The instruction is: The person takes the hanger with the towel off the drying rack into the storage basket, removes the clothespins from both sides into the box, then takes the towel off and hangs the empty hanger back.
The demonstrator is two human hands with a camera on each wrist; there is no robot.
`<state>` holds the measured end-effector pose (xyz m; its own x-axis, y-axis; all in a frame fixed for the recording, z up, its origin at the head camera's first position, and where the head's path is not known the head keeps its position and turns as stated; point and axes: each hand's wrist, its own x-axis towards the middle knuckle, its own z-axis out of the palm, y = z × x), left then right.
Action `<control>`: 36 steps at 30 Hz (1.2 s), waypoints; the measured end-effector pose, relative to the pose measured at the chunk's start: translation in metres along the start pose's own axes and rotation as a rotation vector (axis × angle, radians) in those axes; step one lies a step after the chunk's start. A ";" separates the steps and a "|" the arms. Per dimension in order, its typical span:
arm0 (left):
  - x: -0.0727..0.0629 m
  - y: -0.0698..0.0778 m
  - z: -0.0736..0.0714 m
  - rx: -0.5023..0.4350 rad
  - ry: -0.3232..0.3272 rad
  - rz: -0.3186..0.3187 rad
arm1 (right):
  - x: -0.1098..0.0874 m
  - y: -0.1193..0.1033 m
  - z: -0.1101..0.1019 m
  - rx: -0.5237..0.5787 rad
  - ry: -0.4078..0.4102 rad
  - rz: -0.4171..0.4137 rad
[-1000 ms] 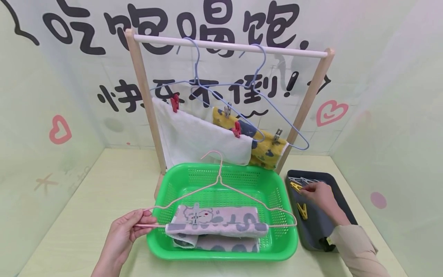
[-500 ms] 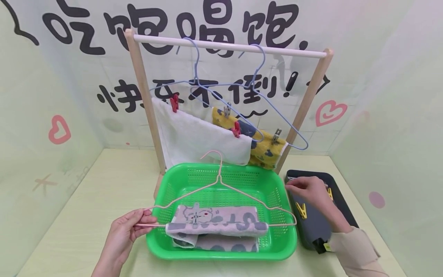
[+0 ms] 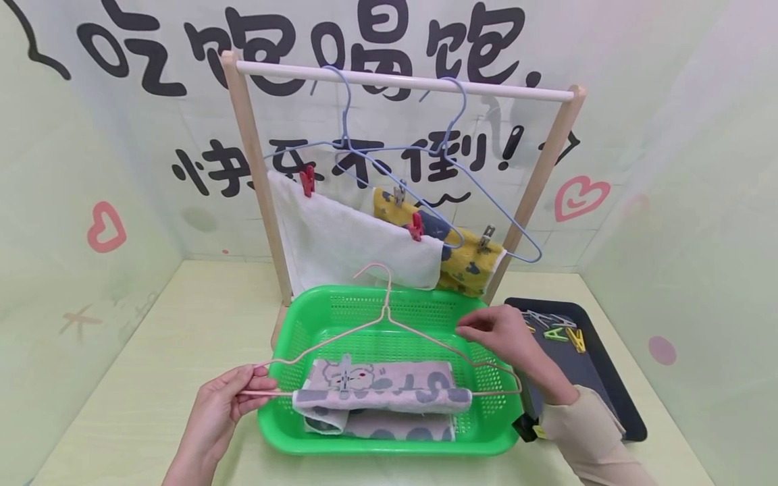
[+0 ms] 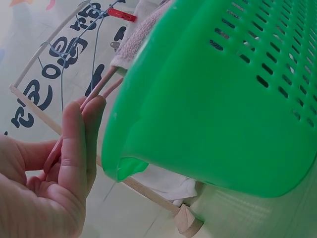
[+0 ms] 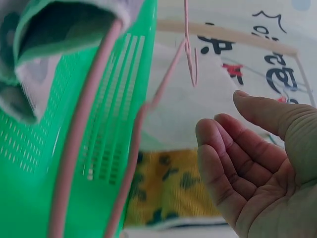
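My left hand (image 3: 226, 406) grips the left end of a pink wire hanger (image 3: 425, 332), which lies over a green basket (image 3: 389, 448). In the left wrist view, the hanger's end runs between thumb and fingers of the left hand (image 4: 59, 168). A pink and grey patterned towel (image 3: 419, 399) is folded over the hanger's bar, a grey clothespin (image 3: 345, 375) clipped on its left part. Above the basket's right side hovers my right hand (image 3: 501, 337). In the right wrist view, the right hand's (image 5: 257, 168) fingers are loosely bent, thumb apart, nothing visible between them.
A dark tray (image 3: 614, 398) at the right holds several clothespins, among them a yellow clothespin (image 3: 575, 339) and a green clothespin (image 3: 555, 335). Behind the basket, a rack (image 3: 401, 79) carries blue hangers with a white towel (image 3: 358, 236) and a yellow towel (image 3: 471, 266) clipped on.
My right hand has moved left from the tray to over the basket's right side, uncovering clothespins in the tray. The left hand and the hanger stay nearly still.
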<state>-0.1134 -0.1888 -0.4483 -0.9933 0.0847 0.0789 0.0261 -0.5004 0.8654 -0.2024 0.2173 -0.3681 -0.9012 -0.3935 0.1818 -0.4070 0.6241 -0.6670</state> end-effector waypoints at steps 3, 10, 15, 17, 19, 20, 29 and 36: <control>0.000 0.000 0.001 0.003 0.009 -0.002 | 0.004 -0.004 0.008 0.028 -0.018 -0.014; 0.001 -0.001 0.003 0.010 0.017 0.000 | 0.013 -0.020 0.024 0.065 -0.056 -0.055; 0.001 -0.001 0.003 0.002 0.008 0.003 | 0.018 -0.034 0.038 0.092 -0.100 -0.072; 0.001 -0.001 0.003 0.001 0.003 0.005 | 0.021 -0.041 0.045 0.111 -0.129 -0.086; 0.001 -0.001 0.003 0.000 0.001 0.005 | 0.023 -0.047 0.054 0.110 -0.148 -0.111; 0.001 -0.001 0.003 -0.001 -0.003 0.005 | 0.024 -0.049 0.059 0.110 -0.159 -0.124; 0.001 -0.002 0.002 -0.006 -0.006 0.018 | 0.033 -0.067 0.093 0.141 -0.254 -0.101; 0.002 -0.002 0.003 -0.012 -0.011 0.023 | 0.034 -0.070 0.109 0.171 -0.295 -0.045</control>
<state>-0.1146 -0.1851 -0.4488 -0.9911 0.0824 0.1047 0.0479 -0.5127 0.8573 -0.1881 0.0866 -0.3938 -0.7907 -0.6121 0.0133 -0.3919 0.4893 -0.7791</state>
